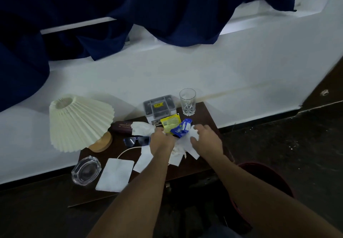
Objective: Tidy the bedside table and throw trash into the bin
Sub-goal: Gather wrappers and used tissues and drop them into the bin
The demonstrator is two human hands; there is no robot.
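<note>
Tissues (181,146) and wrappers (181,131) are left on the bedside table (201,114); one tissue is pinched by the left hand (161,141), another clutched by the right hand (206,137). Binning is judged barely begun; the bin (274,178) stands near.

Lettering on the maroon case (121,127) is unreadable.

A dark blue pleated curtain (148,6) hangs across the upper frame above a white wall (204,67); dark speckled floor (297,135) lies at right.
</note>
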